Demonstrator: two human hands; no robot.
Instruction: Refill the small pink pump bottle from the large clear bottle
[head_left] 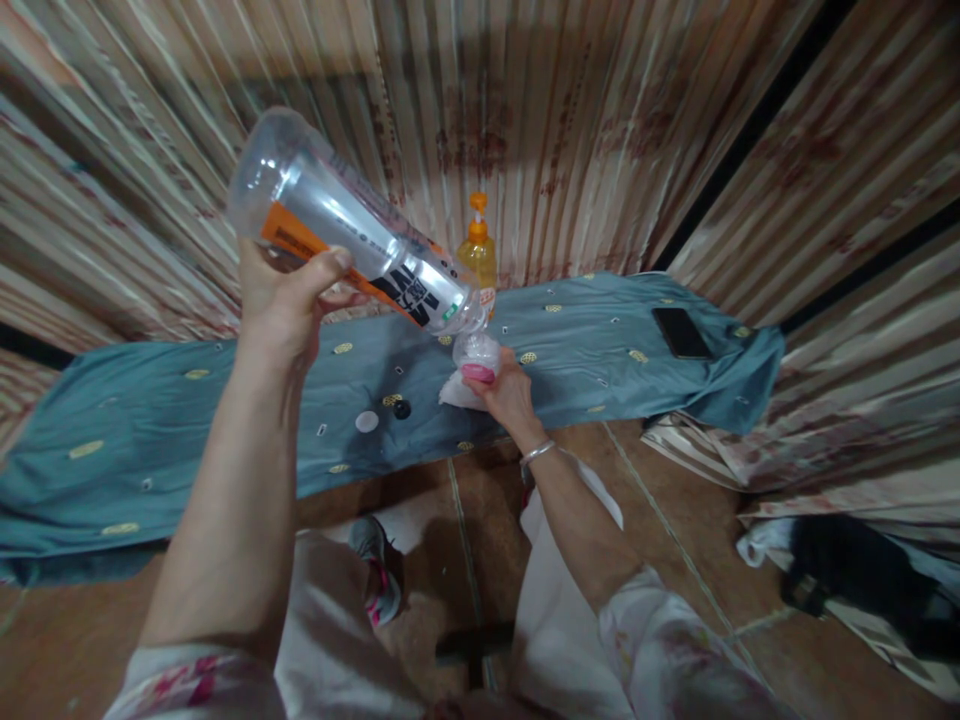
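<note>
My left hand [292, 290] is wrapped round a large clear plastic bottle [360, 230] with an orange and silver label. The bottle is tilted, its neck pointing down to the right. Right below that neck, my right hand [512, 392] grips a small clear container [478, 355] with a pink part on it. Whether the two mouths touch, I cannot make out. Under the right hand lies a white cloth or tissue [457, 393]. A black cap [403, 409] and a whitish round lid [367, 421] lie on the teal cloth, left of the right hand.
A teal patterned cloth [247, 400] covers the long narrow surface before me. An orange pump bottle [478, 255] stands at its back, behind the large bottle's neck. A black phone [681, 333] lies toward the right end. Curtains [525, 130] hang close behind; dark clothing [862, 580] lies at lower right.
</note>
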